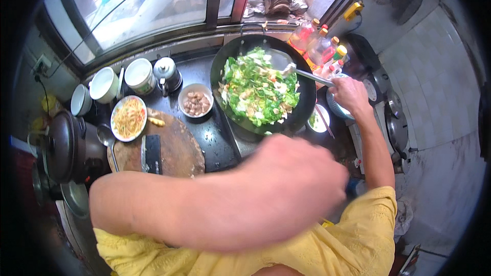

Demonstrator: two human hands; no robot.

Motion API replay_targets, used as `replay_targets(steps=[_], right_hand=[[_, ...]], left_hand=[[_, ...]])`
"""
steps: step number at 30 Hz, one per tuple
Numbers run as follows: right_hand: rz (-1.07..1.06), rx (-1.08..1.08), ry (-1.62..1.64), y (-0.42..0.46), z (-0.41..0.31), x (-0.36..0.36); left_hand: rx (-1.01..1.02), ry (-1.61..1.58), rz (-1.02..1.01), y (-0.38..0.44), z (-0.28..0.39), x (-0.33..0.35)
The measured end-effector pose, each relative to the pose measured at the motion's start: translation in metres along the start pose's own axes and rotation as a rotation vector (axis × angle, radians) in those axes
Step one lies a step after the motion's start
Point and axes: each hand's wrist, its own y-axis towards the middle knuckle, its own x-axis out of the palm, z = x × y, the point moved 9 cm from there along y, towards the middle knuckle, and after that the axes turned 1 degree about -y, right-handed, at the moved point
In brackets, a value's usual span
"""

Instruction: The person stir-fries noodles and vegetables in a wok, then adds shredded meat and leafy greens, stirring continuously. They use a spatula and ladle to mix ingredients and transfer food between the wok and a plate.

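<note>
My right hand grips the handle of a long metal wok spatula. The broad head of that spatula is over the right side of a dark wok, at the edge of the food. Chopped leafy greens, mixed with pale pieces and orange bits, fill the middle of the wok. Blurred and close to the camera, my left hand is raised before my chest with the forearm across the view. Its fingers are turned away, so whether they hold anything is hidden.
Left of the wok stand a bowl of meat pieces, a plate of noodle-like shreds and a round chopping board bearing a cleaver. Several bottles crowd the right rear. A small bowl with chopsticks sits right.
</note>
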Motion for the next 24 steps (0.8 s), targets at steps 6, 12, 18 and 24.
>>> replay_targets(steps=[6,12,18,24], right_hand=[[0.046,-0.13,0.074,0.004,0.005,-0.043],[0.076,-0.251,-0.173,0.088,-0.007,-0.03],[0.103,-0.577,-0.152,0.073,-0.074,-0.058],[0.261,-0.433,-0.357,0.095,0.007,-0.095]], left_hand=[[-0.094,0.209,0.002,0.022,0.069,0.017],[-0.237,0.61,0.483,0.06,0.089,0.011],[-0.389,0.59,0.578,0.069,0.079,0.057],[-0.276,0.059,0.342,0.068,-0.02,0.151]])
